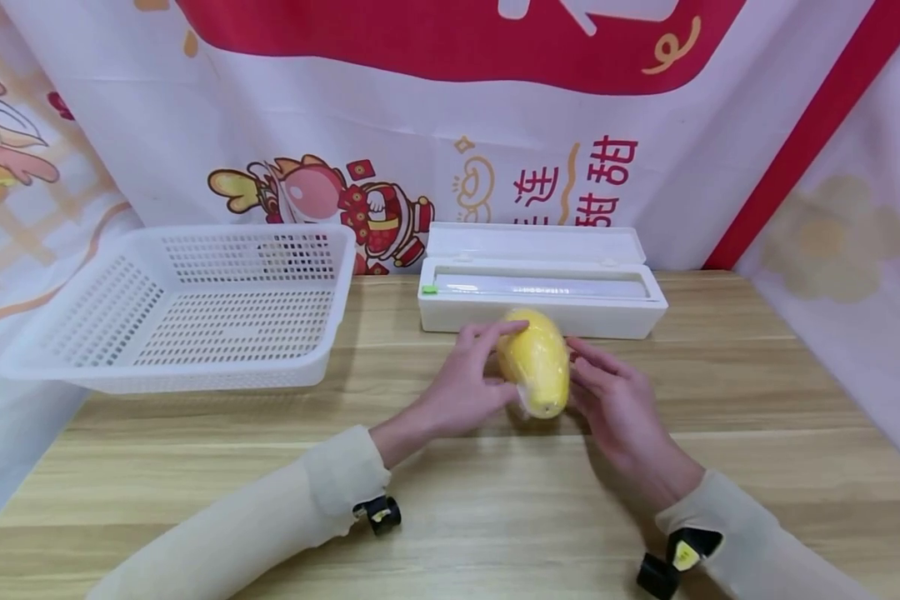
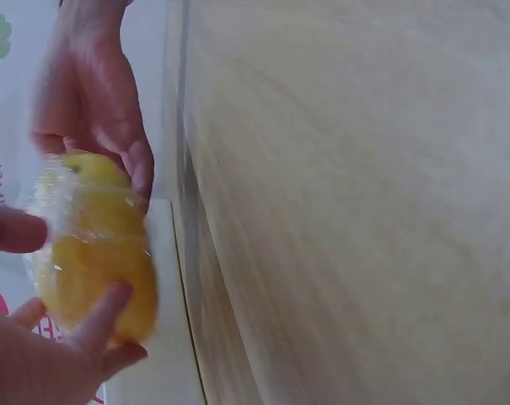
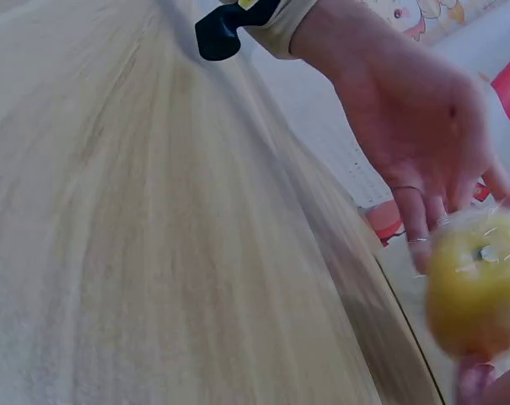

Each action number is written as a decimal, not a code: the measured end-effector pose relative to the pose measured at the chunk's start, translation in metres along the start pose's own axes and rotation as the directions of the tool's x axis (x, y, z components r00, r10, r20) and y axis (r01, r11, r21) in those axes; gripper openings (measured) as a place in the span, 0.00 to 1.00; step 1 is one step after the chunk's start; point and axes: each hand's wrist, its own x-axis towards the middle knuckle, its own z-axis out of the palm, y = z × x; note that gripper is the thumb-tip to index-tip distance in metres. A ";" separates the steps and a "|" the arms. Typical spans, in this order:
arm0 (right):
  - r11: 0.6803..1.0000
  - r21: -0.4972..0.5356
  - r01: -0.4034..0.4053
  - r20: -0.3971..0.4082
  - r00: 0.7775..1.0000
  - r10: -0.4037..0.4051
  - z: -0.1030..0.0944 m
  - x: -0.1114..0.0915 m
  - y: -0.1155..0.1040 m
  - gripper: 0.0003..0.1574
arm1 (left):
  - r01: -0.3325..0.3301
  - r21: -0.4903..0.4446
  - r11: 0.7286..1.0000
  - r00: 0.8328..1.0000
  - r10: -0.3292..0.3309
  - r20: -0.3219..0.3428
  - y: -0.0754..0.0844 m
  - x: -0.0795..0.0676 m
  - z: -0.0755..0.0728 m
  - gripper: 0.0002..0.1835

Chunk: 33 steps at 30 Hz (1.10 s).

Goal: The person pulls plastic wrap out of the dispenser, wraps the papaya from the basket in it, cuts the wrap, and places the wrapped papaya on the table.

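Note:
An oblong yellow fruit (image 1: 537,367) in clear cling film is held over the table close in front of a white cling film box. My left hand (image 1: 468,379) grips its left side, with the thumb near the lower end and fingers reaching over the upper part. The right hand (image 1: 618,404) is at the other side, its loosely bent fingertips at the wrapped surface. In the left wrist view the film (image 2: 61,198) looks creased near the stem end. The right wrist view shows the fruit (image 3: 478,283) blurred, with right fingers (image 3: 471,381) beneath it.
The white cling film box (image 1: 543,318) stands at the back with its lid (image 1: 536,243) raised, a film roll (image 1: 547,287) inside and a green slider at its left. A white perforated basket (image 1: 318,367) sits at the left. Printed cloth (image 1: 390,108) hangs behind the wooden table (image 1: 495,517).

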 end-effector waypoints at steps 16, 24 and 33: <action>0.967 -0.238 0.087 0.136 0.989 -0.056 0.001 0.000 -0.002 0.49 | 0.079 -0.091 0.993 0.996 -0.082 -0.033 -0.009 -0.001 -0.010 0.36; 0.935 -0.327 0.140 0.193 0.978 -0.079 0.002 0.004 0.003 0.41 | 0.037 -0.095 0.995 0.996 -0.029 0.084 -0.014 -0.002 -0.015 0.39; 0.940 -0.329 0.093 0.170 0.985 -0.037 0.001 0.008 0.013 0.41 | 0.114 0.007 0.993 0.987 -0.114 0.110 -0.019 -0.002 -0.014 0.43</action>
